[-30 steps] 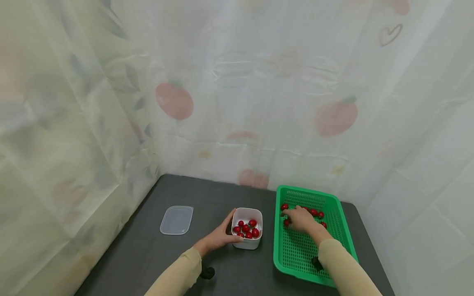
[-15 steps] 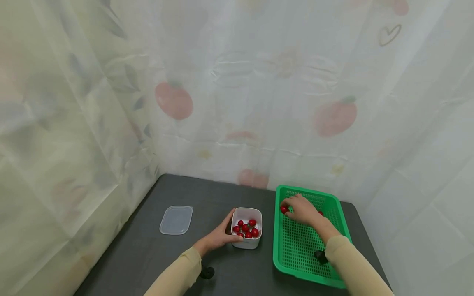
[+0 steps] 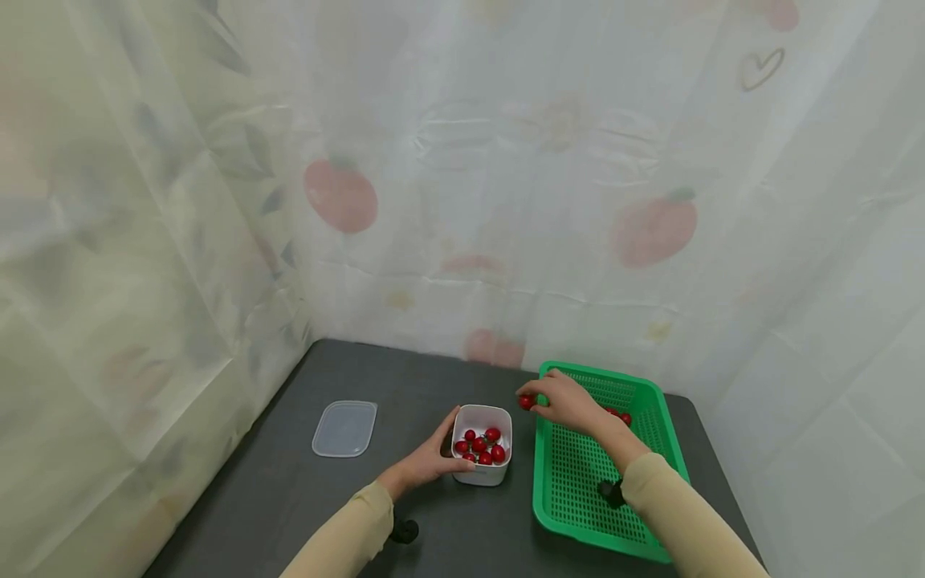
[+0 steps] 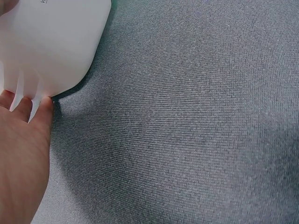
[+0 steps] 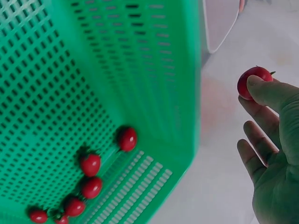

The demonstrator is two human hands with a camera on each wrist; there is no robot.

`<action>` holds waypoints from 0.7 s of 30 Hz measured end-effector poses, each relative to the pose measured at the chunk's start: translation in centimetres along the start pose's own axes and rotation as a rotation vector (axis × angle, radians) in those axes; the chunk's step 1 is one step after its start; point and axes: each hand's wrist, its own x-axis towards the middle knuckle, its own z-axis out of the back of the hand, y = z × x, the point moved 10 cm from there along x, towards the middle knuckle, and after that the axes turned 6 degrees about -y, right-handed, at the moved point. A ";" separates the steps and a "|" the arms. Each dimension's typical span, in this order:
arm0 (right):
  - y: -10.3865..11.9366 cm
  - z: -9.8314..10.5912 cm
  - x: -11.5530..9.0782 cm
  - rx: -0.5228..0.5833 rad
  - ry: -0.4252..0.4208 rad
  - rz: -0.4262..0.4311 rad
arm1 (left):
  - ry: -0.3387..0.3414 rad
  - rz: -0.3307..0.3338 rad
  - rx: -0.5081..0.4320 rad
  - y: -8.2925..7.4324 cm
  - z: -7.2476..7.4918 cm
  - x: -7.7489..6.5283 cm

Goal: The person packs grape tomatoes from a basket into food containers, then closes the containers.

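A white square plastic container (image 3: 482,475) stands on the table with several red cherry tomatoes (image 3: 479,445) inside. My left hand (image 3: 428,462) holds it by the left side, thumb at the front corner and fingers along the wall, as the left wrist view (image 4: 21,154) also shows. To the right lies a green perforated basket (image 3: 574,490). Over its left rim, my right hand (image 3: 567,403) pinches one cherry tomato (image 5: 254,84) between thumb and index finger, the other fingers loosely spread. Several more tomatoes (image 5: 90,164) lie along one end of the basket in the right wrist view.
A translucent square lid (image 3: 345,429) lies flat on the dark grey tabletop (image 3: 289,514), left of the container. Patterned curtains (image 3: 462,201) hang behind the table and on both sides. The basket's raised rim stands between its tomatoes and the container.
My right hand picked up a cherry tomato in the basket, then rose and moved left over the rim with it. The left hand and the container stayed in place.
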 end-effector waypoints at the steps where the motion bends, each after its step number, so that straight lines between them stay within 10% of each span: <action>1: 0.3 -0.1 0.2 0.002 0.005 0.006 | -0.001 0.001 0.000 0.0 0.0 0.0; 21: 5.0 -4.3 3.2 0.007 0.102 0.108 | 0.013 0.015 -0.006 0.1 -0.1 -0.1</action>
